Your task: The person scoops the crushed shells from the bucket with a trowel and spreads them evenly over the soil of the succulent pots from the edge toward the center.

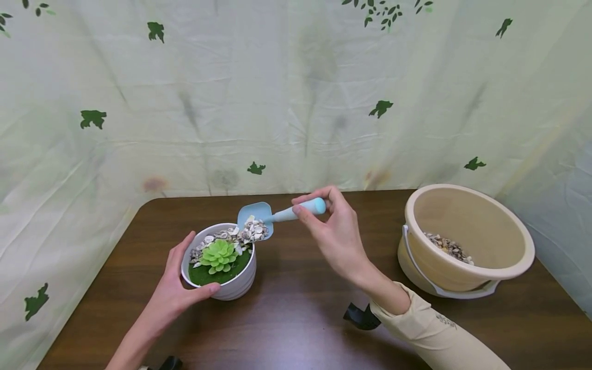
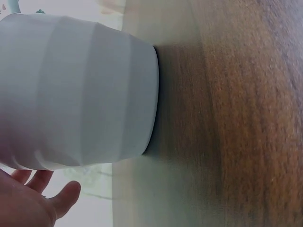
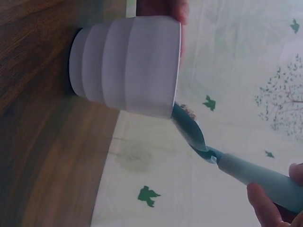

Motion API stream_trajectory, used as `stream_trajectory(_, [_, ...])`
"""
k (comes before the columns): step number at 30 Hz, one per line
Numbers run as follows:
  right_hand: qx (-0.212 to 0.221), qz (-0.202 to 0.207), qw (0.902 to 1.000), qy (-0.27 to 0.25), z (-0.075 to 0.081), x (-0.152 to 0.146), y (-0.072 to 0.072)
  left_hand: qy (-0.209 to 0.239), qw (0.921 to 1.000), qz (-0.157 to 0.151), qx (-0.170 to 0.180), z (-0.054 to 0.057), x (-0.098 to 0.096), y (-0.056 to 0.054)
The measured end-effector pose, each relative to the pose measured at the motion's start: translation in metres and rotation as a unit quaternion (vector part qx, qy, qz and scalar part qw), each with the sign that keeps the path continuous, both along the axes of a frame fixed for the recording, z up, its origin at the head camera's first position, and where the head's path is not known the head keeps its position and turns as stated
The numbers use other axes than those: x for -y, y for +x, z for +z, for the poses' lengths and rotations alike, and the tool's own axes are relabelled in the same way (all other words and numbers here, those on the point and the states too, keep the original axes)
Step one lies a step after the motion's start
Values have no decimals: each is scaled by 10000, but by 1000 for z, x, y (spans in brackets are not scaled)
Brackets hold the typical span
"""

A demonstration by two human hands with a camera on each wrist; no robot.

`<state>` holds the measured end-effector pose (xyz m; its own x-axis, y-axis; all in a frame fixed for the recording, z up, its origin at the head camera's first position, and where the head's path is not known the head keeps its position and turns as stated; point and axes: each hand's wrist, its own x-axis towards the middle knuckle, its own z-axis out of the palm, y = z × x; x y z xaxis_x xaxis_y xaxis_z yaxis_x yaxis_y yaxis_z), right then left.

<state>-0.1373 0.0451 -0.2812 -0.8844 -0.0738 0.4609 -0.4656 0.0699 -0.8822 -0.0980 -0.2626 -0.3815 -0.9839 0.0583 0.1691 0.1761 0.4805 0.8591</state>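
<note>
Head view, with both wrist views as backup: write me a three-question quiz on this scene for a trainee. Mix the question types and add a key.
1. Multiple choice. What does the right hand hold?
a) a brush
b) a blue shovel
c) a plastic bottle

2. True or false. The blade of the blue shovel is bare.

3. Short answer. Name the two containers that have gravel in them, and say which one the left hand grips.

Key:
1. b
2. False; gravel lies on the blade.
3. The white pot and the beige bucket; the left hand grips the white pot.
</note>
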Motion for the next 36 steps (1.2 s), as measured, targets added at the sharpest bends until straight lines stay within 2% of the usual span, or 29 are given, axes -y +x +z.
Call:
stream_trajectory(14, [-61, -20, 10000, -20, 1, -2, 1, -227, 9995, 218, -20, -1, -2, 0])
stream_trajectory(17, [-113, 31, 9999, 30, 3, -1, 3, -152, 9998, 99, -15, -1, 1, -1])
stream_trajectory(22, [-105, 80, 9998, 125, 5, 0, 6, 341, 9986, -373, 123, -2, 7, -2])
stream_trajectory(25, [-110, 77, 9998, 131, 5, 1, 6, 589, 9966, -532, 242, -3, 10, -3])
stream_trajectory(28, [-137, 50, 9998, 122, 5, 1, 6, 708, 9955, -551, 294, -3, 11, -3])
stream_trajectory(36, [-192, 47, 9998, 56, 5, -2, 6, 569, 9975, -397, 110, -4, 9, -2])
